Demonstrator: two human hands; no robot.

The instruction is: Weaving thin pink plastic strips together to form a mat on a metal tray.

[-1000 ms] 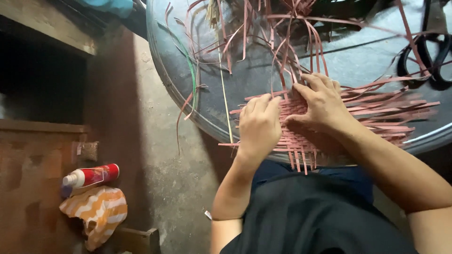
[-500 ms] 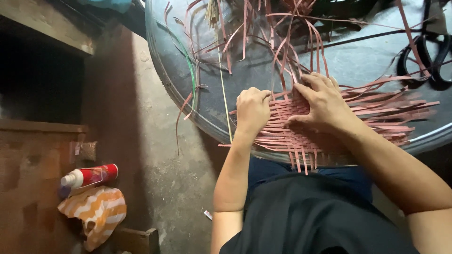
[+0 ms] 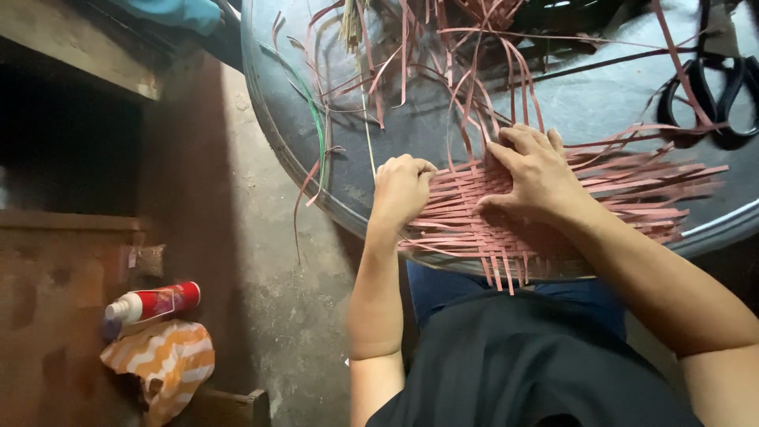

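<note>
Down on the round dark tray (image 3: 601, 95) I see a flat woven mat of pinkish-red strips (image 3: 553, 205), lying at the tray's near edge with its strip ends hanging over the rim toward my lap. My left hand (image 3: 402, 188) is curled into a loose fist at the mat's left edge, knuckles up; the fingers fold under, so I cannot tell whether they pinch a strip or only press on the weave. My right hand (image 3: 534, 170) lies spread and flat on the middle of the mat, fingers pointing away from me, palm pressing the weave down, gripping nothing that I can see. Loose strips (image 3: 466, 71) curl up from the far side of the mat and arch over the tray, with one green strip (image 3: 319, 126) near the tray's left rim. A pair of black-handled scissors (image 3: 711, 99) rests on the tray at the far right, well apart from both hands. On the floor to the left stand a red bottle with a white cap (image 3: 154, 303) and, just beside it, an orange-and-white patterned cloth (image 3: 162, 362).
</note>
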